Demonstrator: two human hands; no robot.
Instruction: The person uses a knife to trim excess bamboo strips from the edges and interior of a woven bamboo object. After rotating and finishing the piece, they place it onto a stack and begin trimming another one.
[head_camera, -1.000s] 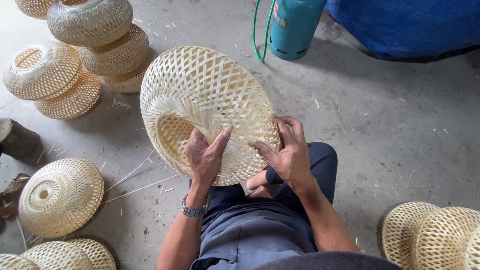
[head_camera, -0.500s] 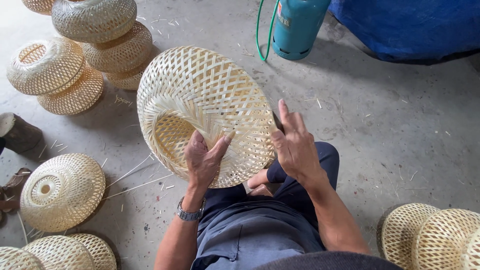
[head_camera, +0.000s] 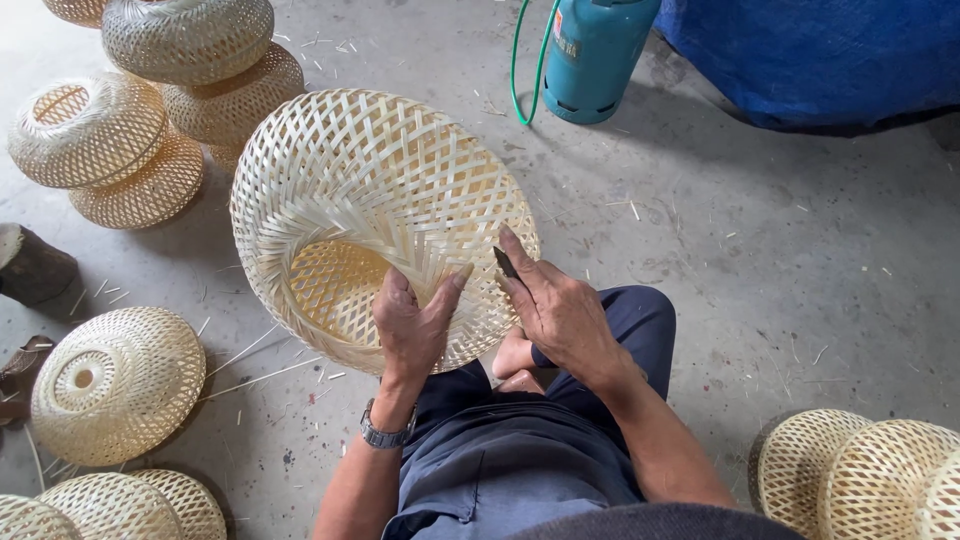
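Head view. We hold a large pale open-weave bamboo basket shade (head_camera: 370, 215) tilted over our knees, above the grey concrete floor (head_camera: 760, 260). Our left hand (head_camera: 412, 322) lies flat on the near rim, fingers spread, thumb hooked over the edge. Our right hand (head_camera: 560, 310) presses the rim's right side, its fingers closed narrowly around a small dark blade-like tool (head_camera: 505, 262).

We judge the shade light, springy and easily crushed; the doubled rim is the firmest hold.

Room: open floor to the right. A stack of similar woven bamboo shades (head_camera: 150, 110) stands at the left, and a teal gas cylinder (head_camera: 595, 55) stands just beyond the shade.
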